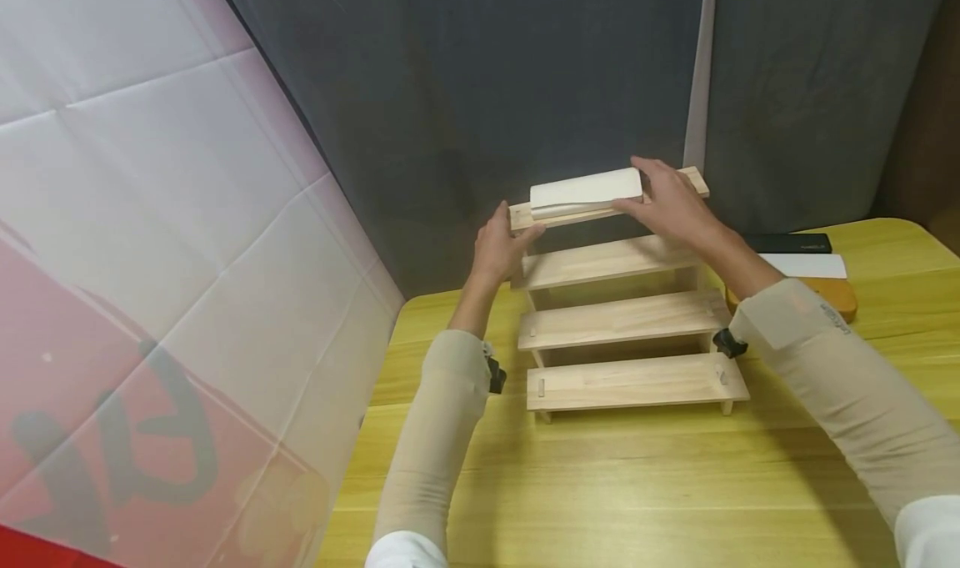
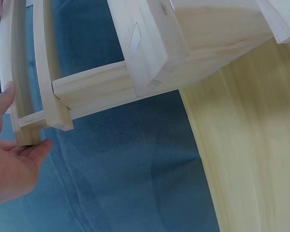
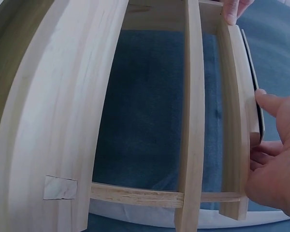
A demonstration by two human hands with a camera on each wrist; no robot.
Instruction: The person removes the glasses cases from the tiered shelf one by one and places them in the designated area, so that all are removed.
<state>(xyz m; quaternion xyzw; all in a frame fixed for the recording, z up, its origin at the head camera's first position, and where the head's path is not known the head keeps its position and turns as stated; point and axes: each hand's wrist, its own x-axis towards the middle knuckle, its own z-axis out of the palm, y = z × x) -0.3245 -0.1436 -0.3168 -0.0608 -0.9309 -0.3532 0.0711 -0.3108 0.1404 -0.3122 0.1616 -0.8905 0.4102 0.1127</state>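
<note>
A pale wooden rack (image 1: 622, 322) with several stepped shelves stands on the table. On its top shelf (image 1: 521, 216) lies a white oblong case (image 1: 585, 191) with a flap-like front edge. My right hand (image 1: 671, 205) holds the right end of this case, thumb at the front and fingers behind. In the right wrist view, only the case's thin dark-lined edge shows beside the shelf board (image 3: 234, 87). At the top shelf's left end, my left hand (image 1: 498, 247) grips the board. The left wrist view has that hand (image 2: 12, 169) with thumb and fingers on either side of the board end.
Right of the rack, partly behind my right forearm, lie a black case (image 1: 791, 243), a white case (image 1: 806, 265) and an orange-brown case (image 1: 832, 295). A dark grey curtain (image 1: 465, 92) hangs behind the yellow wood table (image 1: 615, 485). A printed cloth panel (image 1: 187, 218) borders the left side.
</note>
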